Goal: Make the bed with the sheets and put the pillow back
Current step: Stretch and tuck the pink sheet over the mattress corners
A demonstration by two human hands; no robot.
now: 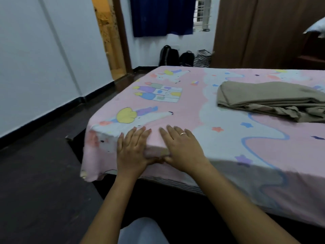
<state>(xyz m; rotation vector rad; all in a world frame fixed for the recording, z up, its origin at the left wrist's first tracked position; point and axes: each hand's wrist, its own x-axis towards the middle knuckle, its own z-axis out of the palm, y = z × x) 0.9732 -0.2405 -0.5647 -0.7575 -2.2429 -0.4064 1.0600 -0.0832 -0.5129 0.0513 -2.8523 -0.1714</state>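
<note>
A pink and white cartoon-print sheet (193,106) covers the bed and hangs over its near edge. My left hand (131,148) and my right hand (182,148) lie flat side by side on the sheet at the near edge, close to the left corner, fingers straight and thumbs touching over the edge. A ring shows on the right hand. A folded olive-brown sheet (270,99) lies on the bed to the right. A white pillow (316,26) shows partly at the far right edge, off the bed.
Dark floor (44,173) runs along the bed's left side beside a white wall. Two black backpacks (175,56) and a striped bag (202,58) stand against the far wall under a blue curtain (161,14). A brown wardrobe (260,32) stands behind the bed.
</note>
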